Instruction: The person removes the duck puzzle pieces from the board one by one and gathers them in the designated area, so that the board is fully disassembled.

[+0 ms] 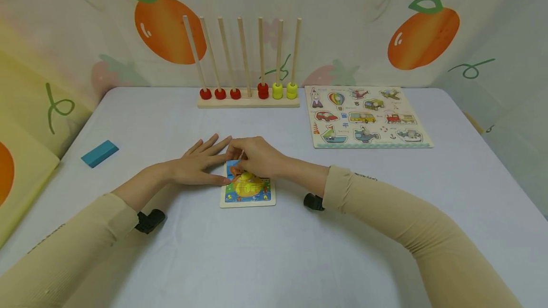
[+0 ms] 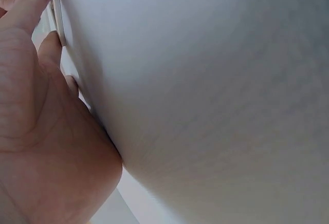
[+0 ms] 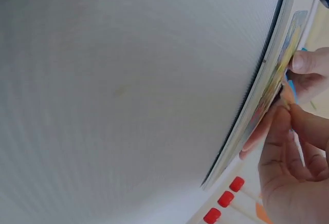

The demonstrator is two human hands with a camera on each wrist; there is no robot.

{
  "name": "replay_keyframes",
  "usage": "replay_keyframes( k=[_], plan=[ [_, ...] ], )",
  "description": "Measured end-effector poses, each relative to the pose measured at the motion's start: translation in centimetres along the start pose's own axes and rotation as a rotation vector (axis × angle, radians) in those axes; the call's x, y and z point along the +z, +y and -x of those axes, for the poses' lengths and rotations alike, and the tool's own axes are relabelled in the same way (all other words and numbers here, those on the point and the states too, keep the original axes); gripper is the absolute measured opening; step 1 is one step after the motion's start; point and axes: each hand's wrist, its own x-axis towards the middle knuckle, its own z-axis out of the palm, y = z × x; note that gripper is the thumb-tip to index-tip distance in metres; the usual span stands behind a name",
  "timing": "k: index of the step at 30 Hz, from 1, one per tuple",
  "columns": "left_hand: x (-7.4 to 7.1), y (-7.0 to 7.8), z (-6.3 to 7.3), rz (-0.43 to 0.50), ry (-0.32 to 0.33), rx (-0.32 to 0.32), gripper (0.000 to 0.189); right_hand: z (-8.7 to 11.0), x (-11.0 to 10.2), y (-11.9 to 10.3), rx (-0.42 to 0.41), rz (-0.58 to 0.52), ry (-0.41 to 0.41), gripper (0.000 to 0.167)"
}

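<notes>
A small square puzzle board (image 1: 247, 198) with a yellow picture on a blue and green ground lies mid-table. My right hand (image 1: 259, 156) is over its upper part. In the right wrist view, thumb and forefinger pinch a thin puzzle piece (image 3: 287, 95), partly orange, above the board (image 3: 247, 126). My left hand (image 1: 194, 164) lies with fingers spread at the board's left side, its thumb on the left edge. The left wrist view shows the left palm (image 2: 46, 126) low over the white cloth and a sliver of the board's edge (image 2: 58, 18). The hands cover the board's upper part.
Behind the hands stands a wooden rod counter (image 1: 248, 102) with red and yellow beads on upright rods. A peg puzzle board (image 1: 372, 118) with vehicle pictures lies at the back right. On the left side of the white table (image 1: 239, 260) is a blue block (image 1: 100, 154).
</notes>
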Motion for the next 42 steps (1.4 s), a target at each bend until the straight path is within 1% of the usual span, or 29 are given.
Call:
replay_keyframes(
  k=[7,10,14,19,26,32,37,42],
  plan=[
    [0.1,-0.1,0.0,-0.006,-0.002,0.0,0.083,-0.1,-0.4,-0.1,-0.016,-0.033,0.01,0.017],
    [0.1,-0.2,-0.1,-0.009,-0.003,0.001,0.084,0.0,-0.6,0.0,-0.011,-0.047,0.012,0.016],
    [0.1,-0.2,-0.2,-0.006,-0.003,0.005,0.082,0.4,-1.1,0.1,-0.004,-0.075,0.018,0.016],
    [0.2,-0.2,-0.3,-0.013,0.002,0.013,0.078,0.8,-2.1,0.7,-0.008,-0.083,0.024,0.02],
    [0.3,-0.1,-0.4,-0.048,-0.002,-0.001,0.078,1.7,-3.6,2.0,0.034,-0.053,0.049,0.022],
    [0.4,0.0,-0.6,-0.049,-0.008,-0.017,0.08,2.7,-4.9,3.0,0.065,-0.062,0.08,0.021],
    [0.4,-0.1,-0.6,-0.039,-0.007,-0.009,0.079,3.6,-5.8,3.8,0.113,-0.069,0.098,0.021],
    [0.4,-0.2,-0.5,-0.035,-0.001,0.014,0.076,4.4,-6.4,4.8,0.139,-0.059,0.104,0.021]
  ],
)
